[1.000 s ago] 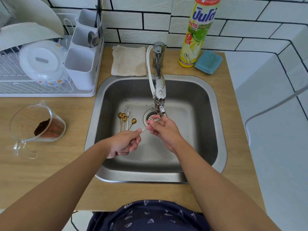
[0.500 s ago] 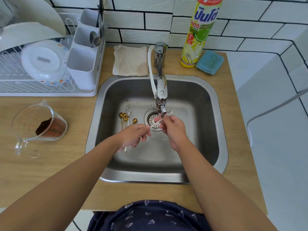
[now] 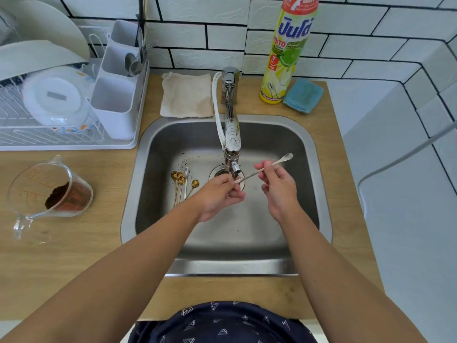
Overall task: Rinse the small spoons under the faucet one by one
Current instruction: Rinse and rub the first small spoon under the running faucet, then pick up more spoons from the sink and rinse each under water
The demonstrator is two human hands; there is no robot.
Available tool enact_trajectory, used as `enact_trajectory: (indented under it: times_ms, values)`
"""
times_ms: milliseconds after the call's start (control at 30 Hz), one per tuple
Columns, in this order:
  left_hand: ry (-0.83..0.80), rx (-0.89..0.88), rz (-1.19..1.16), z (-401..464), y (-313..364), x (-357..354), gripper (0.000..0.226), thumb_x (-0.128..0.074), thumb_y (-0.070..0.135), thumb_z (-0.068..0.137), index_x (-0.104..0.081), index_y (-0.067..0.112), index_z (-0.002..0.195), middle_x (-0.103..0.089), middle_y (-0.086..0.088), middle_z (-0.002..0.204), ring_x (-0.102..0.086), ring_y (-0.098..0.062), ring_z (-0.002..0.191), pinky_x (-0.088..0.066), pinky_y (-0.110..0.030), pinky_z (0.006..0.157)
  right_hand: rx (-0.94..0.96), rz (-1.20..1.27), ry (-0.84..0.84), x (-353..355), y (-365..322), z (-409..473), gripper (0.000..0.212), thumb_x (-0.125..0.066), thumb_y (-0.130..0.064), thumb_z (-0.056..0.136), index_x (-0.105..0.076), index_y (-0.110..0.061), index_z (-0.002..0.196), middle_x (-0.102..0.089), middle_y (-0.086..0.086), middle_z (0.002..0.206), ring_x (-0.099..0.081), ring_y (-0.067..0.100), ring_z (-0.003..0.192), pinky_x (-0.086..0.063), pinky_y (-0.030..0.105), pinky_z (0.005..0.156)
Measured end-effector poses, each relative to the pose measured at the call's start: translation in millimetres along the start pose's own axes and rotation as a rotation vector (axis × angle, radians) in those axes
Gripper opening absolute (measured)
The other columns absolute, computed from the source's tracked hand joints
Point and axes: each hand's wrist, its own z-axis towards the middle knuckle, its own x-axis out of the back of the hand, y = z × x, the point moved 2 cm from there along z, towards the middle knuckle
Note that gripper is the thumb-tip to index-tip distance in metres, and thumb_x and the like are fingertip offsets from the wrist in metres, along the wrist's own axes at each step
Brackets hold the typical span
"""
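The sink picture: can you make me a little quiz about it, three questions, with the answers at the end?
1. True or false: the silver spoon is held by both the left hand and the right hand.
2. Where do the gold spoons lie?
A. in the white cutlery holder
B. on the sink floor, left of the drain
C. on the blue sponge
3. Fill the gap: the cloth behind the sink lies to the ___ of the faucet.

Key: 1 true; 2 B; 3 left.
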Motion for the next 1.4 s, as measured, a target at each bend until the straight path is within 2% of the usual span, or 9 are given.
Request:
enact_trajectory:
  times_ms: [100,333,433,567,700,800,900,1133,1400]
  values:
    - [0.032,0.014,0.076,-13,-6,27,0.012,-0.046,0.011,0.107,-0.056,0.006,0.103,-0.066,-0.011,0.086,-0.073,-0.021,0.076,-0.062,-0.033,0.078,-0.011,-0.002,0.013,-9,3,-3,0.021,-0.056,-0.027,0.106,-0.071,-0.025,0.092,-0.078,-0.013,0.092,-0.059,0.002,0.079,-0.04,0.025,0.073]
    - [0.015,0.014,0.339,-33,-21,31,0.017,-0.052,0.017,0.105,-0.058,0.007,0.092,-0.062,-0.004,0.068,-0.061,-0.014,0.054,-0.058,-0.028,0.06,-0.273,0.442,-0.114,-55,32,-23,0.019,-0.044,-0.02,0.111,-0.059,-0.009,0.106,-0.074,0.008,0.094,-0.071,0.013,0.072,-0.058,0.029,0.069]
    - [0.014,0.006,0.332,-31,-25,24,0.017,-0.053,0.017,0.104,-0.056,0.008,0.091,-0.06,-0.004,0.068,-0.059,-0.014,0.053,-0.057,-0.028,0.058,-0.288,0.519,-0.091,-59,36,-23,0.021,-0.038,-0.012,0.111,-0.056,-0.008,0.1,-0.067,0.008,0.083,-0.049,0.009,0.052,-0.042,0.021,0.047]
    - [-0.049,0.065,0.393,-26,-26,39,0.022,-0.059,0.027,0.101,-0.061,0.008,0.091,-0.063,-0.003,0.07,-0.062,-0.012,0.056,-0.055,-0.026,0.058,-0.309,0.563,-0.062,-47,35,-18,0.023,-0.039,-0.01,0.109,-0.052,-0.012,0.09,-0.066,0.0,0.067,-0.031,0.005,0.039,-0.026,0.018,0.039]
    - [0.319,-0.069,1.146,-6,-17,85,0.023,-0.056,0.032,0.102,-0.063,0.011,0.106,-0.065,-0.006,0.098,-0.062,-0.02,0.089,-0.051,-0.034,0.079,-0.352,0.593,-0.088,-40,32,-20,0.024,-0.044,-0.015,0.106,-0.052,-0.016,0.084,-0.07,0.004,0.074,-0.026,0.006,0.034,-0.023,0.019,0.036]
    - [0.418,-0.049,1.356,4,-21,109,0.019,-0.056,0.018,0.101,-0.059,0.007,0.116,-0.059,-0.013,0.115,-0.059,-0.025,0.1,-0.052,-0.038,0.086,-0.377,0.599,-0.106,-39,31,-22,0.026,-0.045,-0.021,0.107,-0.053,-0.017,0.083,-0.073,0.005,0.073,-0.025,0.006,0.032,-0.023,0.018,0.035]
    - [0.418,0.033,1.539,6,-28,110,0.035,-0.064,0.009,0.094,-0.051,0.008,0.126,-0.055,-0.014,0.123,-0.058,-0.03,0.106,-0.055,-0.043,0.085,-0.382,0.588,-0.119,-38,32,-22,0.027,-0.045,-0.027,0.108,-0.054,-0.017,0.085,-0.074,0.005,0.072,-0.025,0.006,0.031,-0.022,0.018,0.035]
    - [0.452,0.043,1.465,11,-27,112,0.017,-0.052,0.011,0.101,-0.057,0.007,0.117,-0.061,-0.014,0.111,-0.061,-0.028,0.095,-0.056,-0.041,0.079,-0.385,0.543,-0.123,-32,37,-21,0.028,-0.048,-0.034,0.108,-0.057,-0.016,0.088,-0.076,0.005,0.076,-0.025,0.005,0.033,-0.022,0.018,0.036]
    - [0.307,-0.283,1.366,5,-7,81,0.017,-0.055,0.018,0.098,-0.067,0.007,0.104,-0.069,-0.011,0.098,-0.06,-0.024,0.086,-0.049,-0.035,0.076,-0.328,0.352,-0.016,-31,46,-19,0.017,-0.058,-0.026,0.104,-0.061,-0.014,0.092,-0.077,0.007,0.086,-0.023,0.004,0.034,-0.021,0.017,0.036]
